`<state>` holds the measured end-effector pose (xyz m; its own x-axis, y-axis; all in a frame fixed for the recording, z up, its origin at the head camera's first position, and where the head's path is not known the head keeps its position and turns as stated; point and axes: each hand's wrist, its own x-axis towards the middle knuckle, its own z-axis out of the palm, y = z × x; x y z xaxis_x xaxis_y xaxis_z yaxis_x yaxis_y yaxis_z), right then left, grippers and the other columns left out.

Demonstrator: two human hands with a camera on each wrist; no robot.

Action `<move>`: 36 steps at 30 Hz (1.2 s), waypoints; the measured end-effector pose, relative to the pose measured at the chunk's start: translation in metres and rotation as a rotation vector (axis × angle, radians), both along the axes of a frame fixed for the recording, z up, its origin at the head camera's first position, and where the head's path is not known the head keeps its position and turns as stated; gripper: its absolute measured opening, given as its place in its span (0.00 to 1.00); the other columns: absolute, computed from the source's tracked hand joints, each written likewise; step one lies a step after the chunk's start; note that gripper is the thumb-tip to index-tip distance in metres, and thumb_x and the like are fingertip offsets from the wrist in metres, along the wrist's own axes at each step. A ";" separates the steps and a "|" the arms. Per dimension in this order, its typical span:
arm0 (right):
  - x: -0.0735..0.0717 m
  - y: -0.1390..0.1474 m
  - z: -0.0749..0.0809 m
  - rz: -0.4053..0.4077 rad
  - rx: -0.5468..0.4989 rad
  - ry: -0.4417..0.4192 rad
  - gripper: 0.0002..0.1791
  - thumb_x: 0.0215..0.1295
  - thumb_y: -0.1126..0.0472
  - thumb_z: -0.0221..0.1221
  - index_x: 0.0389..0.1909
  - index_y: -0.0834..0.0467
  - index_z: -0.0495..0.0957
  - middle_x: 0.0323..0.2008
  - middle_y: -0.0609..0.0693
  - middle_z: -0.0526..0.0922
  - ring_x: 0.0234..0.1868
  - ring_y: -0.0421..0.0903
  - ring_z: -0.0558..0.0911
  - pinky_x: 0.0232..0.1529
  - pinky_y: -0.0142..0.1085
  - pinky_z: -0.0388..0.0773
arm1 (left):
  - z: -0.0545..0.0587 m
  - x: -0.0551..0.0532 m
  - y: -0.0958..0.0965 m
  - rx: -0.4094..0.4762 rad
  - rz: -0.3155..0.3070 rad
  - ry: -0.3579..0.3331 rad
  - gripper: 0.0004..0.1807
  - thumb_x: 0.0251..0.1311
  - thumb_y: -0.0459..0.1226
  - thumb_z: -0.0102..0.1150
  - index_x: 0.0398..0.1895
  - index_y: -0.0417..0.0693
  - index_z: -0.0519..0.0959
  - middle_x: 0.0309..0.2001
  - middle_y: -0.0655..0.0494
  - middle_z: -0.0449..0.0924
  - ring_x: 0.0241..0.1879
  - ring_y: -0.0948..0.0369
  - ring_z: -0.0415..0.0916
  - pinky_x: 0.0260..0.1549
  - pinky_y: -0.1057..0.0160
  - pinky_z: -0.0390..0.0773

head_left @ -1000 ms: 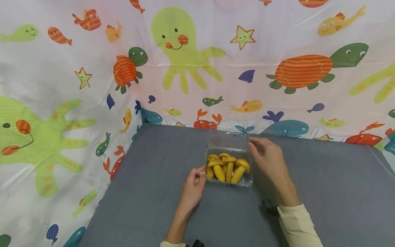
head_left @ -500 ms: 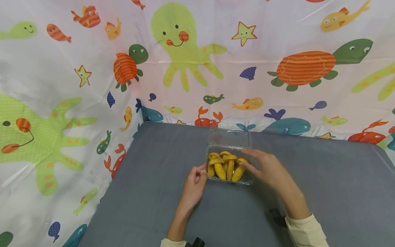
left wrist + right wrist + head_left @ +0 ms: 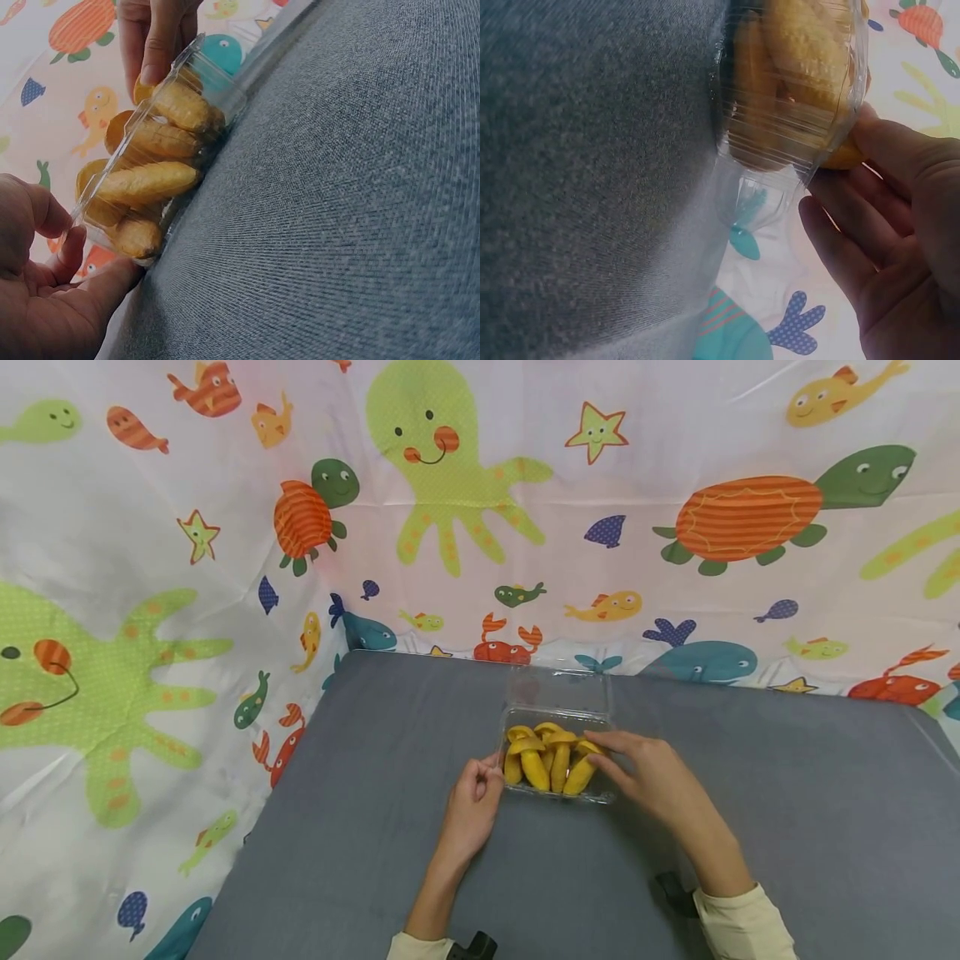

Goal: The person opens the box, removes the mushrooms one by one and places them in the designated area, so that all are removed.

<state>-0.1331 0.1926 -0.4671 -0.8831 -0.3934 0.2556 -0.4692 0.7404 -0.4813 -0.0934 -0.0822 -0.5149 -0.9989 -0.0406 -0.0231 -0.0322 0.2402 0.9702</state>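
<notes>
Gray fabric-topped tbl [image 3: 337,860]; wht backdrop [image 3: 540,556] w/ sea-animal prints [image 3: 750,518] behind, L.

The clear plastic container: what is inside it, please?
The clear plastic container holds at least five yellow mushrooms. What is directly beneath them cannot be seen, because they cover it.

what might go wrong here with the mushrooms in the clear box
The rightmost mushroom sits close against the next mushroom, so lifting it might drag that one along. The right hand pinches it near its rounded cap, which could slip from the fingertips. The left hand holds the clear box only at its left side, so a sideways tug might tilt or shift it.
</notes>
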 end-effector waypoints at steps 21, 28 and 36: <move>0.004 0.001 0.003 -0.105 -0.108 0.153 0.20 0.67 0.61 0.72 0.59 0.50 0.88 0.50 0.53 0.91 0.38 0.50 0.91 0.32 0.46 0.86 | -0.005 -0.001 -0.002 0.042 -0.004 0.003 0.10 0.80 0.40 0.54 0.38 0.45 0.75 0.68 0.48 0.79 0.70 0.55 0.74 0.63 0.51 0.73; 0.004 0.011 0.008 -0.142 -0.163 0.179 0.20 0.66 0.63 0.72 0.58 0.47 0.89 0.46 0.52 0.92 0.17 0.38 0.71 0.18 0.30 0.64 | -0.002 0.001 -0.002 0.000 -0.007 -0.011 0.09 0.80 0.40 0.53 0.39 0.47 0.75 0.68 0.49 0.80 0.64 0.56 0.76 0.55 0.54 0.74; -0.004 0.023 0.016 -0.213 -0.211 0.184 0.18 0.68 0.66 0.70 0.57 0.50 0.89 0.44 0.54 0.92 0.20 0.39 0.75 0.18 0.25 0.61 | -0.002 0.001 -0.003 0.026 0.001 -0.002 0.09 0.81 0.39 0.53 0.39 0.46 0.75 0.69 0.48 0.79 0.70 0.54 0.74 0.62 0.49 0.74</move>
